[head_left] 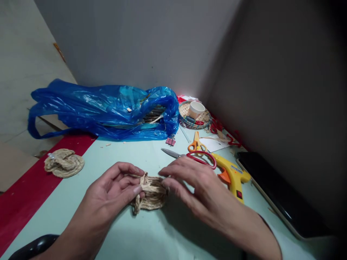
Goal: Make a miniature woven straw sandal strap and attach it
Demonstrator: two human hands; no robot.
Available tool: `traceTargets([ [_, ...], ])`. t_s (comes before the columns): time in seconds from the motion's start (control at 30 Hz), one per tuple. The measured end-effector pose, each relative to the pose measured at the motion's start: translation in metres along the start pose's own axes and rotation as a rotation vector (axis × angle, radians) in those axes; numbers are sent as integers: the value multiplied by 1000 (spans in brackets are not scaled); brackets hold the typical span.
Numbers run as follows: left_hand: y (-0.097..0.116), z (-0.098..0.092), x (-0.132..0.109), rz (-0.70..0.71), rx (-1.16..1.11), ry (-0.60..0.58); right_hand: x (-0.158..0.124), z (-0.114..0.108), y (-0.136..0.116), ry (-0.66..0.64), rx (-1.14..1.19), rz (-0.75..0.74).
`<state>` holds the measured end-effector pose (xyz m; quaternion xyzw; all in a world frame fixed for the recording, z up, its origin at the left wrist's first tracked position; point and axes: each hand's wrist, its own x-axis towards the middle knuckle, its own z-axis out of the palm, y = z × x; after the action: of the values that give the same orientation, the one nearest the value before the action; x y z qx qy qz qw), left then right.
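From here I'm watching the bench (132,238) carrying a blue bag (105,108); my right hand (204,184) is curving inward, gripping or not I can't tell, and my left hand (107,196) is pinching the small braided straw piece (154,200) sitting between them.

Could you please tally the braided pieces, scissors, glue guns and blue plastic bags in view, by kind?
Braided pieces: 2
Scissors: 2
Glue gun: 1
Blue plastic bag: 1
Total: 6
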<state>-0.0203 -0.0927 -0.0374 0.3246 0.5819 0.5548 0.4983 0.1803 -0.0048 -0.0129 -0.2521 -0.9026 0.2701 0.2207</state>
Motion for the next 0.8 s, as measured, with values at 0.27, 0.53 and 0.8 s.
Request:
traceTargets([
  [0.27, -2, 9, -4, 47, 48, 34, 2, 26, -14, -43, 213, 82],
  [0.53, 0, 10, -2, 34, 170, 58, -5, 38, -10, 17, 258, 225],
  [0.8, -5, 11, -5, 64, 183, 16, -2, 40, -9, -37, 187, 194],
])
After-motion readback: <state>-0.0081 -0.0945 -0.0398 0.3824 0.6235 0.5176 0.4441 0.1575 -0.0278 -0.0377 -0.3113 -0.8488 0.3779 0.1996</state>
